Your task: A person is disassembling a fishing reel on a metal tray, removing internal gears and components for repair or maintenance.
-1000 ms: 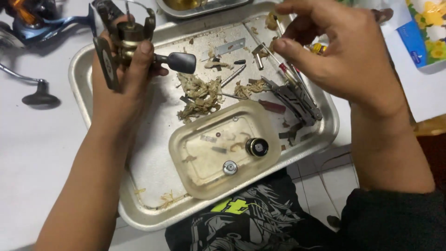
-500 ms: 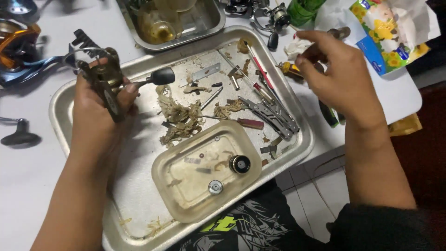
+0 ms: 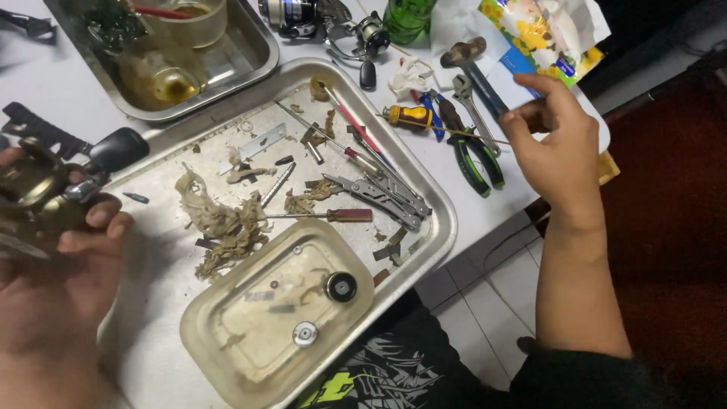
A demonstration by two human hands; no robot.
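My left hand [image 3: 57, 280] grips a dirty metal fishing reel body [image 3: 38, 193] with a black knob handle [image 3: 113, 149], held over the left end of a large steel tray [image 3: 435, 204]. My right hand [image 3: 556, 148] hovers over the table's right side, fingers loosely curled with nothing in them, close to black-and-green pliers [image 3: 477, 163] and a wrench [image 3: 466, 91]. In the tray lie a folding multi-tool [image 3: 379, 197], a small red-handled screwdriver [image 3: 333, 216], clumps of dirty fibre [image 3: 223, 227] and a clear plastic lid [image 3: 250, 341] with small round parts in it.
A second steel tray [image 3: 250, 57] at the back holds glass jars of yellowish liquid. Behind the big tray lie another reel [image 3: 318, 19], a green bottle [image 3: 405, 15], a yellow-handled screwdriver [image 3: 405, 116] and a colourful tissue pack [image 3: 545, 38]. The table edge runs at right, over tiled floor.
My right hand has left the tray and moved right, out over the tools on the table. My left hand has carried the reel further left, to the frame's edge.
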